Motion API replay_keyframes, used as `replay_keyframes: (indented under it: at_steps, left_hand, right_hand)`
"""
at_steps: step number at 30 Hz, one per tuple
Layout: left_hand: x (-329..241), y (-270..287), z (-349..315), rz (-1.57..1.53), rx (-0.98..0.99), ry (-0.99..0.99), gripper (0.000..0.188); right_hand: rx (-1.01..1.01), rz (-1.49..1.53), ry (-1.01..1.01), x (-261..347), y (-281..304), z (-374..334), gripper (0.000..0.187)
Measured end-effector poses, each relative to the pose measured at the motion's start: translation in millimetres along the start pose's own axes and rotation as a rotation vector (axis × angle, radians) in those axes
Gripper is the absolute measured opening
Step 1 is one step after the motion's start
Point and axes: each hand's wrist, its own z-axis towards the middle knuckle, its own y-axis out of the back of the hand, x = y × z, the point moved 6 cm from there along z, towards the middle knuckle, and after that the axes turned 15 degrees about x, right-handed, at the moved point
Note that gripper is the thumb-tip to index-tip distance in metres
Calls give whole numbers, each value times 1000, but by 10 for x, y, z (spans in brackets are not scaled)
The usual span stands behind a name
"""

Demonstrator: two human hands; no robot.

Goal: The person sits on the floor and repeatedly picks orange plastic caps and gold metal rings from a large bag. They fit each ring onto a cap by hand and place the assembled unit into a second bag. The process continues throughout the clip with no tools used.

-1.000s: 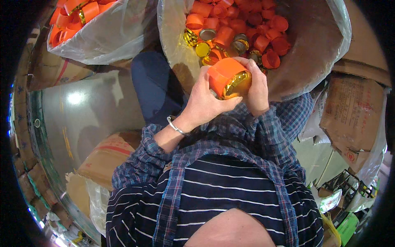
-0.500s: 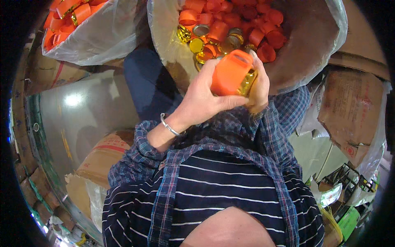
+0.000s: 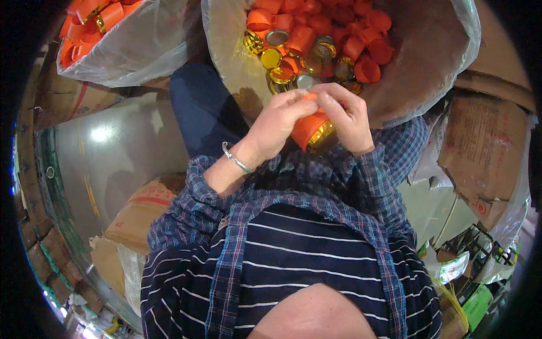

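Note:
Between my hands, in front of the large bag, is an orange plastic cap [image 3: 305, 130] with a shiny gold metal lid [image 3: 320, 135] at its lower right end. My left hand [image 3: 274, 120] wraps round the cap's left side, its thumb and fingers near the top. From the right, my right hand [image 3: 349, 117] pinches the cap's upper edge with bent fingers, which hide its handle loop. Just beyond my hands, loose gold and silver lids [image 3: 271, 59] lie beside a heap of orange caps [image 3: 353, 48].
The heap lies in a large plastic-lined container [image 3: 420, 79]. A second plastic bag [image 3: 132, 51] at the far left holds more orange pieces with gold lids. Cardboard [image 3: 480, 147] stands at the right, and a carton [image 3: 141, 217] is at my left.
The cap has turned in my hands, so its gold lid now points down and right. My right hand has moved from the lid side onto the cap's top edge.

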Motion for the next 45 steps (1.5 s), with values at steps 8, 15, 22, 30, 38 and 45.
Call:
replay_keyframes:
  at_steps: [8,15,22,30,38,45]
  left_hand:
    - [-314,-248,-224,872,-230,-154,77]
    - [-432,-417,-262,833,-155,-172,66]
    - [-327,-390,-184,674,-102,-152,62]
    - [-1,-128,-84,-98,-159,-227,35]
    - [117,-120,-93,245,-95,-245,31]
    - [194,65,-13,121,-378,-138,35]
  right_hand:
    - [-90,264,-44,106,32,-13,38]
    - [2,127,22,558,65,-86,39]
    - [6,640,-102,60,18,-69,45]
    - [-375,955,-281,-412,-158,-101,55]
    - [-457,484,-129,-400,-165,-100,41]
    - [-420,28,-69,-331,-207,10,40]
